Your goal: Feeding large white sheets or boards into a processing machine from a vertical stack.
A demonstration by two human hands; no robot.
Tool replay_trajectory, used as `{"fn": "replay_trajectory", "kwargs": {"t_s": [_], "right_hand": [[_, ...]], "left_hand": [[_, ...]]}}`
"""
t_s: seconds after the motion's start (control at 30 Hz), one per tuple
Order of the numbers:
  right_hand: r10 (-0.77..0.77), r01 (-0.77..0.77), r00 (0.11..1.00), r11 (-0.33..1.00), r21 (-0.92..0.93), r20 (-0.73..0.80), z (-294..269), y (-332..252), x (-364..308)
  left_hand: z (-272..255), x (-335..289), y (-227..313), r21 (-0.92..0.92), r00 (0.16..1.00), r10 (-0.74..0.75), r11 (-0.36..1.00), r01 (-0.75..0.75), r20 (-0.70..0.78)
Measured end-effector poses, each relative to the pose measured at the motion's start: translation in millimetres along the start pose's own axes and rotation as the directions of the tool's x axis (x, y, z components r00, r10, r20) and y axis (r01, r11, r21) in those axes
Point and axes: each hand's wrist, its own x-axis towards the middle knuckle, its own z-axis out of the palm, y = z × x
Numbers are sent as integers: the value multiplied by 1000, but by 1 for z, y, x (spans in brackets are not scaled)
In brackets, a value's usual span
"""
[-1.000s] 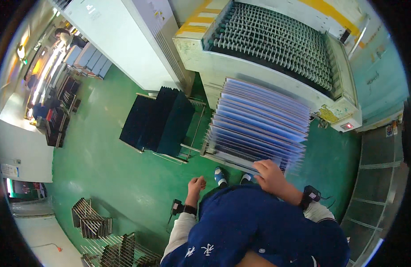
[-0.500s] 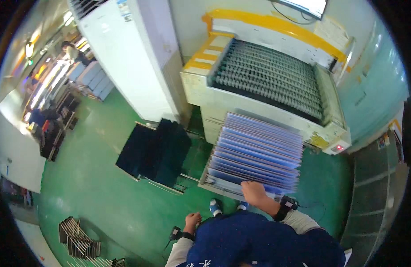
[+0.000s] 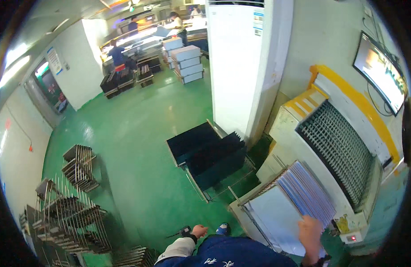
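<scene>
My left hand hangs low over the green floor, fingers curled in and nothing showing in them. My right hand is in front of the broad face of a pale panel; motion smears its fingers, and I cannot tell whether it touches the panel. Behind that panel, several thin white-blue panels stand upright, closely spaced, in a rack. Left of this rack, another holder bears dark sheets, some standing on edge.
A machine with rows of grey rollers stands at right, under a wall screen. A tall white cabinet rises beyond the dark sheets. Empty metal racks sit at left. Stacked boxes and people at a lit bench are farther off.
My view has swung left, bringing the left-hand racks and far bench into fuller sight. My right hand now appears lower and farther right, beside the front panel's face. The left hand stays curled.
</scene>
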Motion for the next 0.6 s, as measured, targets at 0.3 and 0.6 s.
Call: {"fn": "replay_trajectory", "kwargs": {"t_s": [0.3, 0.6], "right_hand": [[428, -156, 895, 556, 817, -121, -103, 175, 14], [614, 87, 788, -35, 996, -47, -80, 282, 38]], "left_hand": [[45, -40, 52, 216, 997, 76, 973, -80, 28], [82, -10, 30, 295, 974, 221, 934, -200, -40]]}}
